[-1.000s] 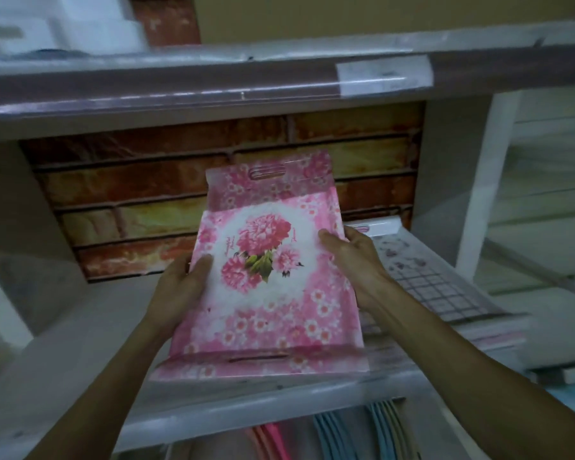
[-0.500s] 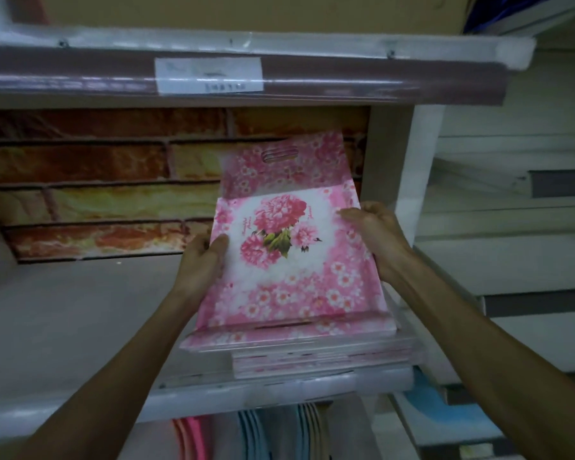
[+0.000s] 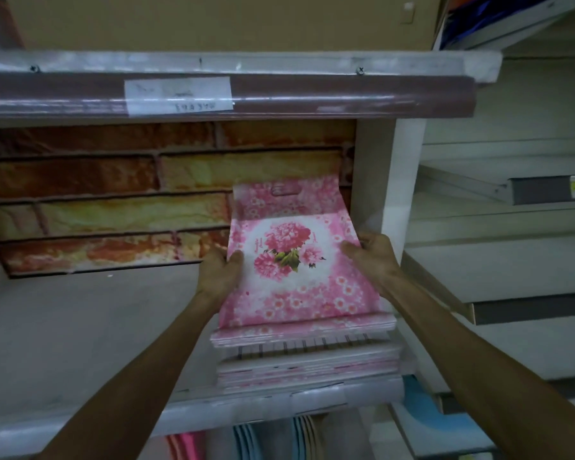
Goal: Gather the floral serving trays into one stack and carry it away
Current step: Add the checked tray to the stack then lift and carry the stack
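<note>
Top tray [image 3: 296,277] sits on the stack [image 3: 307,360] at the right end of the shelf [image 3: 80,327], hard against the white upright [image 3: 375,194]. Its long axis runs away from the person, handle slot at the far end. Hands bracket it across the short axis: left hand [image 3: 218,277] on the left edge, thumb over the rim, fingers curled under; right hand [image 3: 372,257] on the right edge, same pinch. Both are level with the flower print, about equally near. Judgement: a lift needs the fingers to drop down past the top tray to the stack's bottom edge; little room on the right by the upright.

Versus a second ago: the tray was held left of a grid-pattern pile, clear of it; now it lies squared on top of that pile, and the view has swung right.
</note>
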Motion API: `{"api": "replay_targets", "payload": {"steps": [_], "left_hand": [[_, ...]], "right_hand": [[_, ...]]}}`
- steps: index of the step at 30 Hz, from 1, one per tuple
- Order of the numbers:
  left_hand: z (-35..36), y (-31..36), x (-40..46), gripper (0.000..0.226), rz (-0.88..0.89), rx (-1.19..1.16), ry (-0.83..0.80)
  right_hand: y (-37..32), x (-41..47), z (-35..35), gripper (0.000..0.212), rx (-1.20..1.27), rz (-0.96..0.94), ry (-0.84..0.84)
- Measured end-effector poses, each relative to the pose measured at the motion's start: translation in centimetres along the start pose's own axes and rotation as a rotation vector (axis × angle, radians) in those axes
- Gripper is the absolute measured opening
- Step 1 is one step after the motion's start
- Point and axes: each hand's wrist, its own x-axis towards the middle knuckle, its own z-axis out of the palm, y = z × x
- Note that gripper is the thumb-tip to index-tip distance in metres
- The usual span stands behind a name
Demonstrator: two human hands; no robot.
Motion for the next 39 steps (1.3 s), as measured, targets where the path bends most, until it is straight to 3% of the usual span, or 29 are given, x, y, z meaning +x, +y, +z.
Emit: {"api": "replay_targets", "payload": {"steps": [4, 10, 19, 25, 31, 33, 36, 39], "left_hand": [[0.4, -0.5, 0.3, 0.021, -0.02, 0.143, -0.045], [1.2, -2.8, 0.8, 0.044, -0.033, 0.389, -0.152], [1.4, -3.5, 0.9, 0.044, -0.009, 0.568, -0.202], [2.0, -2.8, 1.1, 0.046, 0.023, 0.676, -0.251], [1.4, -3.4, 1.4, 0.049, -0.071, 0.523, -0.262], [0.7, -3.3, 1.0, 0.049, -0.086, 0.457, -0.265], [-0.5, -3.3, 0.5, 0.037, -0.063, 0.351, -0.316], [-2.0, -2.9, 0.0, 0.028, -0.08, 0.144, -0.434]], "right_hand": [[2.2, 1.2, 0.6, 0.01, -0.197, 0.006, 0.016], [3.7, 1.9, 0.6, 0.013, -0.388, -0.012, -0.029], [5.9, 2.2, 1.8, 0.04, -0.504, 0.011, -0.021], [6.8, 2.9, 1.7, 0.041, -0.585, 0.036, -0.021], [7.4, 3.3, 1.7, 0.029, -0.622, 0.013, -0.021], [7.5, 3.4, 1.7, 0.035, -0.609, 0.006, -0.021], [7.5, 3.3, 1.7, 0.038, -0.581, 0.004, -0.027], [7.5, 3.2, 1.4, 0.026, -0.538, 0.0, -0.057]]}}
